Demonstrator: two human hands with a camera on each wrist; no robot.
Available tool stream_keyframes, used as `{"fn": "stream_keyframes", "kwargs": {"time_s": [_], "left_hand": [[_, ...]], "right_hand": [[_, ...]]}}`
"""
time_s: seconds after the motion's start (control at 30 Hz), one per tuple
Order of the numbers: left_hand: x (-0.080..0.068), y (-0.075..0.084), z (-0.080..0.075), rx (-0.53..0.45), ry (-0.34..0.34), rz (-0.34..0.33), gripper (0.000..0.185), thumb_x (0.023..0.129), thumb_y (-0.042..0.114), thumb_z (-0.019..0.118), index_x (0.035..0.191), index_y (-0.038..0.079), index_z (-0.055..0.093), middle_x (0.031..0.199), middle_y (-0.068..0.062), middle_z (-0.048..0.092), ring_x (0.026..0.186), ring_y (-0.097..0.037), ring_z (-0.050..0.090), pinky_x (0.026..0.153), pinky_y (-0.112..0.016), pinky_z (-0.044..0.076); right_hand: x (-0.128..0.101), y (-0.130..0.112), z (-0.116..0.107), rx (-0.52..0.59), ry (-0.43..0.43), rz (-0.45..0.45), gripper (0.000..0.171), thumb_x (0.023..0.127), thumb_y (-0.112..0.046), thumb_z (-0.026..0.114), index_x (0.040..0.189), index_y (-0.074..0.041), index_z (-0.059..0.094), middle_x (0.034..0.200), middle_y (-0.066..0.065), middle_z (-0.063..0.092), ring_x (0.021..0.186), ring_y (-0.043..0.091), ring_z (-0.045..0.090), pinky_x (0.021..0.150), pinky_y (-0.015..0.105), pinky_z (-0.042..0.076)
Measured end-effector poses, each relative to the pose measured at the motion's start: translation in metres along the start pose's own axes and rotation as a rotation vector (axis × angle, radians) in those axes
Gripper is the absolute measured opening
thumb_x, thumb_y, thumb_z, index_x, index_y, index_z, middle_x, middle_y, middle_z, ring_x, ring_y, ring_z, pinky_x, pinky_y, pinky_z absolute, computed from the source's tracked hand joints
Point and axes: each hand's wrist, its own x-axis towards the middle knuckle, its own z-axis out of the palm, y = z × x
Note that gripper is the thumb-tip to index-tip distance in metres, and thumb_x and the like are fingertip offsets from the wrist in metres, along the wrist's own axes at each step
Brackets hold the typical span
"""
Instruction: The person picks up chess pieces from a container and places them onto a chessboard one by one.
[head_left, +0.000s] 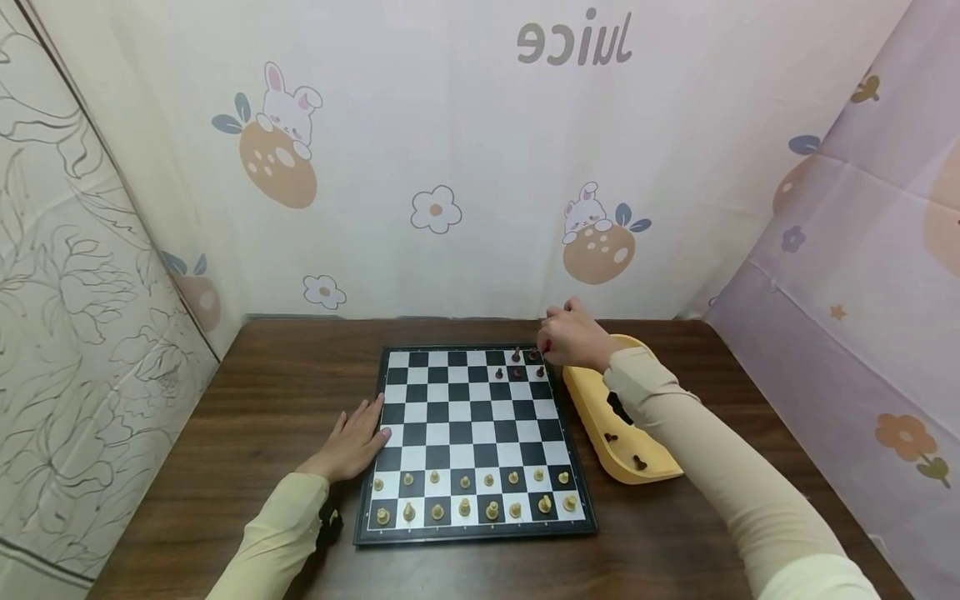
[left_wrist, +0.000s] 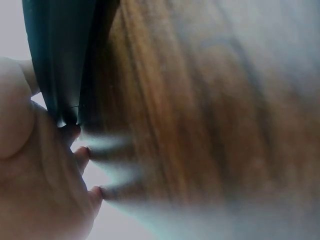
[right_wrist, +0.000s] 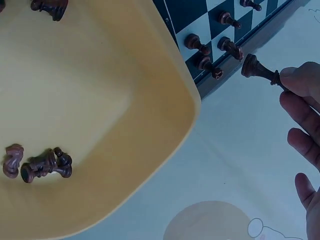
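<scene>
A black-and-white chessboard [head_left: 481,410] lies on the table, light pieces [head_left: 465,506] filling its two near rows and several dark pieces [head_left: 517,372] at its far right corner. My right hand [head_left: 573,337] is above that corner. In the right wrist view, the right hand's thumb and fingers [right_wrist: 300,82] pinch a dark chess piece [right_wrist: 257,67] by its upper end, base toward the board. The fingers hide its top. My left hand [head_left: 352,442] rests with fingers extended at the board's left edge; in the left wrist view its palm [left_wrist: 42,175] shows beside that edge.
A yellow tray [head_left: 600,417] stands right of the board, partly under the right forearm. Dark pieces [right_wrist: 47,165] lie inside it, including a knight [right_wrist: 13,161]. A patterned curtain [head_left: 480,167] hangs behind the wooden table [head_left: 300,358].
</scene>
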Motion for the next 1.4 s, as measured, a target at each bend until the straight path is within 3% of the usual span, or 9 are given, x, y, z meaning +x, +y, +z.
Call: {"fn": "stream_keyframes", "kwargs": {"time_s": [0.67, 1.4], "left_hand": [[0.003, -0.001, -0.002, 0.010, -0.014, -0.017, 0.064, 0.102, 0.032, 0.038, 0.152, 0.000, 0.012, 0.155, -0.020, 0.019, 0.143, -0.038, 0.010, 0.111, -0.058, 0.001], [0.004, -0.003, -0.002, -0.002, -0.017, -0.010, 0.064, 0.102, 0.032, 0.038, 0.152, 0.000, 0.012, 0.155, -0.020, 0.018, 0.143, -0.038, 0.010, 0.111, -0.057, 0.000]], "right_hand": [[0.024, 0.001, 0.009, 0.039, 0.008, 0.025, 0.004, 0.075, -0.016, 0.078, 0.077, -0.018, 0.076, 0.078, -0.007, 0.067, 0.083, 0.017, 0.048, 0.081, 0.043, 0.031], [0.045, -0.011, 0.008, 0.100, 0.028, -0.049, 0.005, 0.076, -0.015, 0.079, 0.077, -0.018, 0.075, 0.075, -0.010, 0.066, 0.082, 0.015, 0.048, 0.081, 0.043, 0.030]]}}
